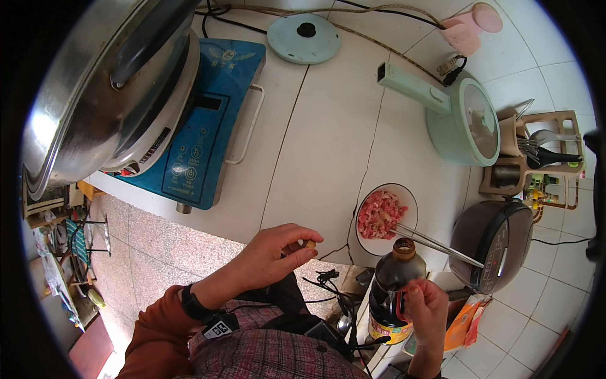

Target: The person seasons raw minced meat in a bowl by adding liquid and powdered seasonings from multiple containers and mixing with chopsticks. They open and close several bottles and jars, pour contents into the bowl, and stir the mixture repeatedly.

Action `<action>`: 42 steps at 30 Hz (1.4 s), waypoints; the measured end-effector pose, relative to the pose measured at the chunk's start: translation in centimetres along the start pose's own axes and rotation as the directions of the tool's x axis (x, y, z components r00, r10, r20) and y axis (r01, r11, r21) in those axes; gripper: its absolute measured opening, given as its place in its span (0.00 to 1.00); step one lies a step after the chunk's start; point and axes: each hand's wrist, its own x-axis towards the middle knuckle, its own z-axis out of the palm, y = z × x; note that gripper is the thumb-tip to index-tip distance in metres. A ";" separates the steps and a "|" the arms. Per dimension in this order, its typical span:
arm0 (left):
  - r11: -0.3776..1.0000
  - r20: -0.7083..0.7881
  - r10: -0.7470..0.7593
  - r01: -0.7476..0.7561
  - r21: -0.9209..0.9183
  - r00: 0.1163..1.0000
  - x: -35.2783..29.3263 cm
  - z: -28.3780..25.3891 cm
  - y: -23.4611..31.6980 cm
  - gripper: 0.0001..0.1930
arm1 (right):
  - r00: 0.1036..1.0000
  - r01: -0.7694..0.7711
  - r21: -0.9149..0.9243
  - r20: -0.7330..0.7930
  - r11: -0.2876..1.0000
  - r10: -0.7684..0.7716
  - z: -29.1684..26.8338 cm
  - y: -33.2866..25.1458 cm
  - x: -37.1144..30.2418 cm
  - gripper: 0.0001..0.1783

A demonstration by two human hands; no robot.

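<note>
In the lower centre the left hand pinches a small brown cap, already off; right of centre, a bowl of pink meat with chopsticks seems unsauced yet; below it, the right hand grips the uncapped dark bottle, roughly upright

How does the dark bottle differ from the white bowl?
The bottle is tall and dark; the bowl is white, low and round. The right hand holds the bottle, while no hand touches the bowl. The bottle narrows upward; the bowl opens wide. Both are open on top.
</note>
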 end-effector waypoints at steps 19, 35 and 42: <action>1.000 0.009 -0.012 0.012 -0.016 1.000 0.1 -0.3 -0.4 0.14 | 1.000 -0.016 -0.038 0.002 0.999 0.016 -0.2 -0.6 0.2 0.16; 0.999 0.046 -0.047 0.048 -0.022 0.998 0.1 -0.3 -0.5 0.14 | 0.999 -0.037 -0.026 0.005 0.999 0.037 -0.3 -1.0 0.2 0.16; 0.996 0.021 -0.026 0.028 -0.085 0.999 0.3 -0.2 -0.5 0.14 | 1.000 -0.022 0.039 0.003 0.999 0.022 -0.5 -0.9 0.1 0.16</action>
